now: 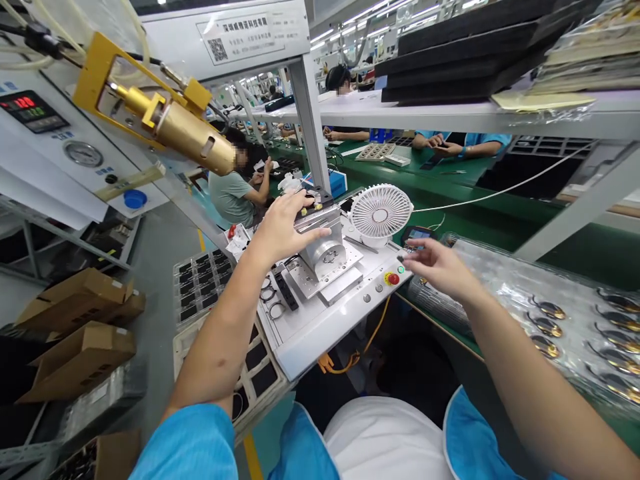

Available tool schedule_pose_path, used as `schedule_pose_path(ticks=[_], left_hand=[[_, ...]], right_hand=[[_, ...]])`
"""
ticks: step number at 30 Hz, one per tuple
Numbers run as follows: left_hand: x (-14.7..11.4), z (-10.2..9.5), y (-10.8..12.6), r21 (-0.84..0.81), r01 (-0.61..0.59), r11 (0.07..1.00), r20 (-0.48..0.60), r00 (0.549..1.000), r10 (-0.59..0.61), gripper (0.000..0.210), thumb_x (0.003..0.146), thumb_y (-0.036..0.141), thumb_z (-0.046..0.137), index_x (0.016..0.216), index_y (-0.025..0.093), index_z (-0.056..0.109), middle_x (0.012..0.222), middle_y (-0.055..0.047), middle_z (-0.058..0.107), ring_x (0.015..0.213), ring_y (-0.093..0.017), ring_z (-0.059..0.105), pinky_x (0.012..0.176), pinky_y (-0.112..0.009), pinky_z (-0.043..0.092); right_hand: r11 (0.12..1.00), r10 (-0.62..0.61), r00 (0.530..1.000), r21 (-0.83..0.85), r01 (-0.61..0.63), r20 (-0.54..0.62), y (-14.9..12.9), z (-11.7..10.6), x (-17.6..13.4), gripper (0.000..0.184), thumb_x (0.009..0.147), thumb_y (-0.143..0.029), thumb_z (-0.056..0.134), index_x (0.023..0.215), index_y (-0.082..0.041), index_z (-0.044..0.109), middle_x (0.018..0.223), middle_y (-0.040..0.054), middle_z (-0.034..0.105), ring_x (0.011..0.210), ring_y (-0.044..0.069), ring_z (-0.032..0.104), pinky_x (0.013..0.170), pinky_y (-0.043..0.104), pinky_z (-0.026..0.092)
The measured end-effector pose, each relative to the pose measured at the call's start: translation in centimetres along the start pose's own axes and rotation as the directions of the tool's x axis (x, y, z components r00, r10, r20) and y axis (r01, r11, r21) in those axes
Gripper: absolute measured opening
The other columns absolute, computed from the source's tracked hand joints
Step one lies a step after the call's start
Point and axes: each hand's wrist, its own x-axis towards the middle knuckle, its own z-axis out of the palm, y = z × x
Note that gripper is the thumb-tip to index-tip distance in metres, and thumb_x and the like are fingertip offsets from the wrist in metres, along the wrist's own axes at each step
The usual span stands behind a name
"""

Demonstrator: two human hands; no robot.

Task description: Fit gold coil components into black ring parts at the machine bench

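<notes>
Green covers the long counter point(435, 183) reaching away beyond the fingers of both hands, and nearer, beneath them, I see the white machine base point(300, 347). A clear tray point(500, 267) of black-and-gold round parts lies to the right of the fingers of the right hand point(447, 270). Up and to the left of the fingers of the left hand point(283, 227), a gold cylinder point(193, 137) hangs at a tilt. The metal fixture point(327, 257) sits on the base, right below the left fingers, which are spread over it, thumb stretched across; whether they press on it I cannot tell. A white fan point(381, 212) stands between the two sets of fingers, a little beyond them. The right fingers are loosely curled. Dark rings point(276, 310) lie on the near side of the left fingers. Just below the right fingertips sits a red button point(393, 279). Smallest, a dark piece point(401, 259) shows at those tips; I can't tell whether they pinch it.
</notes>
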Motion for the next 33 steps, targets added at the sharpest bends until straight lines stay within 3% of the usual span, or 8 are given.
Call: schedule_pose_path(ticks=[4,9,13,16,19,24,28,33], left_hand=[[-0.4,-0.4,-0.2,-0.035,-0.019,0.999,0.036,0.999,0.021,0.088,0.081,0.08,0.06,0.145,0.019,0.054,0.163,-0.016,0.043,0.156,-0.037,0.029,0.125,-0.06,0.025],[-6.1,0.5,1.5,-0.126,-0.122,0.985,-0.161,0.982,0.101,0.071,0.092,0.065,0.06,0.149,0.024,0.05,0.164,-0.014,0.042,0.156,-0.035,0.029,0.125,-0.061,0.026],[-14.6,5.2,3.5,-0.346,-0.214,0.914,-0.27,0.955,0.122,0.049,0.09,0.048,0.072,0.134,0.028,0.063,0.143,-0.01,0.064,0.14,-0.031,0.055,0.117,-0.056,0.044],[-20.2,10.0,4.8,-0.563,-0.035,0.826,-0.142,0.988,-0.054,0.036,0.089,0.039,0.075,0.123,0.026,0.069,0.131,-0.01,0.07,0.13,-0.03,0.062,0.111,-0.051,0.051],[-23.8,13.8,6.3,-0.7,0.237,0.673,0.067,0.961,-0.268,0.024,0.093,0.032,0.07,0.116,0.025,0.072,0.126,-0.011,0.073,0.122,-0.027,0.067,0.107,-0.046,0.054],[-24.8,17.4,8.9,-0.817,0.527,0.235,0.398,0.809,-0.433,0.031,0.093,0.038,0.07,0.121,0.024,0.072,0.125,-0.013,0.074,0.12,-0.027,0.069,0.109,-0.045,0.052],[-23.0,19.4,10.3,-0.882,0.456,-0.118,0.464,0.797,-0.386,0.052,0.085,0.043,0.08,0.131,0.024,0.066,0.131,-0.015,0.071,0.116,-0.029,0.072,0.106,-0.047,0.054],[-21.2,21.6,11.4,-0.873,0.333,-0.356,0.454,0.822,-0.344,0.055,0.068,0.04,0.094,0.117,0.023,0.074,0.11,-0.012,0.078,0.103,-0.027,0.075,0.096,-0.044,0.058]], right_hand=[[0.908,0.307,0.945,-0.333,-0.254,0.115,4.5,0.4,-2.0,0.081,0.086,-0.029,0.071,0.157,-0.009,0.037,0.081,0.0049,0.074,0.073,0.022,0.069,0.067,0.031,0.052],[0.819,0.311,0.929,-0.552,-0.156,0.199,6.6,2.8,-3.1,0.087,0.089,-0.027,0.064,0.164,-0.012,0.023,0.092,0.0051,0.075,0.087,0.025,0.071,0.076,0.031,0.049],[0.698,0.258,0.954,-0.712,-0.075,0.152,6.7,4.1,-3.7,0.086,0.09,-0.03,0.062,0.165,-0.012,0.023,0.106,0.0136,0.075,0.099,0.033,0.07,0.084,0.037,0.048],[0.696,0.273,0.955,-0.708,-0.116,0.112,6.4,4.4,-3.5,0.09,0.089,-0.033,0.063,0.164,-0.008,0.021,0.109,0.0175,0.074,0.102,0.036,0.07,0.084,0.039,0.049],[0.742,0.27,0.957,-0.657,-0.133,0.111,6.3,3.8,-3.1,0.09,0.088,-0.032,0.066,0.163,-0.008,0.024,0.107,0.0147,0.075,0.102,0.034,0.07,0.085,0.038,0.05],[0.92,0.185,0.961,-0.379,-0.095,0.207,6.1,3.8,-5.9,0.069,0.082,-0.034,0.076,0.145,-0.016,0.054,0.099,0.0072,0.075,0.084,0.024,0.07,0.079,0.035,0.053],[0.993,-0.047,0.949,0.121,0.009,0.313,5.8,6.6,-10.6,0.08,0.071,-0.055,0.089,0.137,-0.02,0.06,0.103,0.0075,0.075,0.085,0.022,0.069,0.076,0.033,0.055],[0.961,-0.213,0.968,0.205,0.183,0.135,5.5,9.3,-13.6,0.082,0.063,-0.066,0.09,0.127,-0.02,0.068,0.098,0.0076,0.07,0.084,0.02,0.067,0.073,0.031,0.056]])
